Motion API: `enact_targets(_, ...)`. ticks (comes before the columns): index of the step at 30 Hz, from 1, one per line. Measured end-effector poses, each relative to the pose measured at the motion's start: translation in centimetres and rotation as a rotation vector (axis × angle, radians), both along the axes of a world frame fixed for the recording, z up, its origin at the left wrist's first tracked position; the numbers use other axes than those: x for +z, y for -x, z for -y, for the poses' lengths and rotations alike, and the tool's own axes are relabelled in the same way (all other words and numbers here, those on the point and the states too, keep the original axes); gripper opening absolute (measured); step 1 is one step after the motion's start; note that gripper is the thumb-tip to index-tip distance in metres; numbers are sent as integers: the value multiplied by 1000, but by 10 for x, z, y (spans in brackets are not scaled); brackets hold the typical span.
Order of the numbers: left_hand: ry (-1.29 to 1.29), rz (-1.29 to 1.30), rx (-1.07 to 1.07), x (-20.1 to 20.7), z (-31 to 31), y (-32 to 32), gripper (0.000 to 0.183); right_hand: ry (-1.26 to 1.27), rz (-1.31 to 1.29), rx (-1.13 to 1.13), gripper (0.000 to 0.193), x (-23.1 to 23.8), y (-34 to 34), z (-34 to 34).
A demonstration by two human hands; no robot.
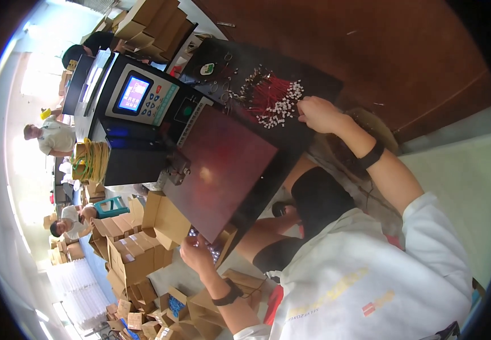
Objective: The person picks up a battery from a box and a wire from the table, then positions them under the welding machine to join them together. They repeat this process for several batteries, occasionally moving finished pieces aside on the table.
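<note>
Person is sitting at a black table (320, 83), with 2 hands placed at 2 separate stocks of parts. Right hand (318, 115) is resting just beside the white connectors (292, 106) at the ends of the red leads (274, 89), which are lying in a loose bundle on the table. Its fingers are curling inward to a narrow grip shape. Left hand (198, 256) is sitting at the open carton (165, 222), next to small shiny parts (216, 253), with its fingers bending in, also narrow. At this size the fingertips are blurring, so whether either hand is pinching a part cannot be told.

Between the hands, the reddish work plate (231, 153) is lying flat in front of the machine (135, 133); its screen (134, 93) is glowing, and a small metal fixture (180, 167) is standing at the plate's edge.

Judged from these positions, the step in hand is part pickup at both stocks. The next move is calling for separating 1 lead from the bundle without dragging its neighbours, while the left hand is keeping clear of the carton rim.
</note>
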State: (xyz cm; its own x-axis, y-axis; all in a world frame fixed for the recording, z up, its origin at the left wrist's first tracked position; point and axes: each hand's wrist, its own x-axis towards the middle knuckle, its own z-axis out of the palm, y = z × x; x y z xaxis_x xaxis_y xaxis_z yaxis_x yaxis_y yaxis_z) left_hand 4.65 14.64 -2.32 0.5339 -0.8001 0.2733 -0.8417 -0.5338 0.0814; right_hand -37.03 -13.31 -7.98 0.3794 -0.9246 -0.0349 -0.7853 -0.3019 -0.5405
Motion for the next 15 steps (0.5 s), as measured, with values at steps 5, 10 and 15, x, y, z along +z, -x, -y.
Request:
enact_targets(5, 387, -395, -29, 54, 13, 8, 18, -100, -56, 104, 24, 22, 19, -1)
enact_targets(10, 514, -677, -102, 80, 46, 37, 13, -143, -149, 45, 22, 42, 24, -11)
enact_targets(15, 398, -648, -318, 55, 83, 54, 13, -169, -188, 3, 17, 54, 32, -15)
